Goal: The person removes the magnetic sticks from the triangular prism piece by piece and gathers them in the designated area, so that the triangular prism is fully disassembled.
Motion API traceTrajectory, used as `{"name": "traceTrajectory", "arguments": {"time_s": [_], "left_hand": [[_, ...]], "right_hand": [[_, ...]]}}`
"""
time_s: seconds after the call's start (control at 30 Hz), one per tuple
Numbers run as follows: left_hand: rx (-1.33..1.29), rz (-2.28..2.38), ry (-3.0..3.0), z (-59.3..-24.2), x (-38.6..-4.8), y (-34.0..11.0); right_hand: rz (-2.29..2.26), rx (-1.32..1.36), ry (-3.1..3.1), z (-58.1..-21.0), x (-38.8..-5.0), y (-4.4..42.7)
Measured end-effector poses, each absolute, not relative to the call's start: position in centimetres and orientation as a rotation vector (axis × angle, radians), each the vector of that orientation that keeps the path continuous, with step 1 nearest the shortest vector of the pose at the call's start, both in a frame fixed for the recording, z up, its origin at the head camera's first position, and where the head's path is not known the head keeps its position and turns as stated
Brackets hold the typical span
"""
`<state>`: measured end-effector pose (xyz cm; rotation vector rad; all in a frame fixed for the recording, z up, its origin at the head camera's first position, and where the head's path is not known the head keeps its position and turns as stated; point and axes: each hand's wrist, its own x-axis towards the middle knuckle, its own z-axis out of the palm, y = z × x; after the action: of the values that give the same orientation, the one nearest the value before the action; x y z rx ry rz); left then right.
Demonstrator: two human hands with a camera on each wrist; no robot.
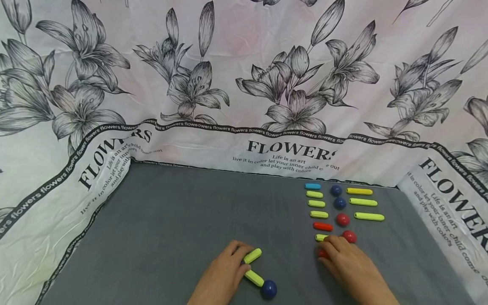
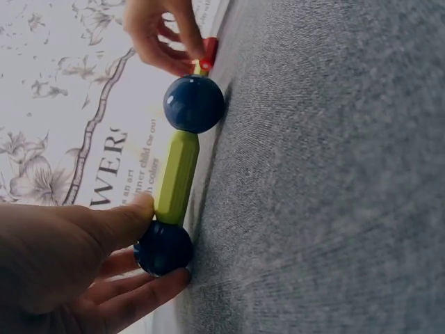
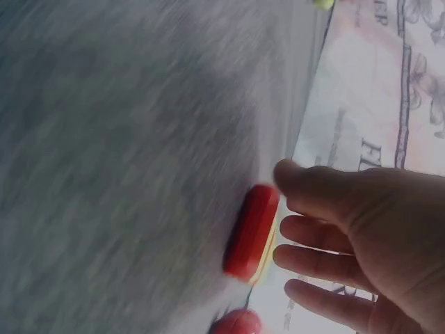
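My left hand pinches a dark blue ball between thumb and fingers. A yellow-green rod joins that ball to a second blue ball at its other end. Another yellow-green rod sticks out from beside the left fingertips, away from the body. Over on the right, my right hand hovers at a short red rod. Its fingers look fairly straight in the right wrist view, with the thumb tip close beside the rod and nothing gripped. Part of the red rod is hidden by the hand in the head view.
Beyond the right hand lie a column of short rods, including a blue one and a red one, blue balls, red balls, and longer yellow rods. Flower-printed cloth borders the grey surface.
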<state>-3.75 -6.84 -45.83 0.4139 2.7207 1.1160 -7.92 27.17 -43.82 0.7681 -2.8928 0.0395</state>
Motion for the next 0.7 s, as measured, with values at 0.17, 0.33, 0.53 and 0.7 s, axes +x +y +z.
{"name": "traceTrajectory", "arguments": {"time_s": [0.17, 0.33, 0.53, 0.7], "left_hand": [[0.187, 1.153, 2.678, -45.7, -4.2, -7.1], [0.003, 1.003, 2.824, -45.5, -3.6, -6.9], [-0.033, 0.969, 2.813, -45.2, -3.5, -7.0], [0.041, 1.062, 2.792, -45.2, -3.6, -7.0]], "right_hand": [[0.046, 0.838, -2.878, -43.5, -8.2, 25.0], [0.045, 0.985, -2.865, -43.2, -8.6, 22.4], [0.115, 1.208, -2.678, -43.1, -8.8, 19.3], [0.171, 1.321, -2.661, -43.5, -8.8, 17.3]]}}
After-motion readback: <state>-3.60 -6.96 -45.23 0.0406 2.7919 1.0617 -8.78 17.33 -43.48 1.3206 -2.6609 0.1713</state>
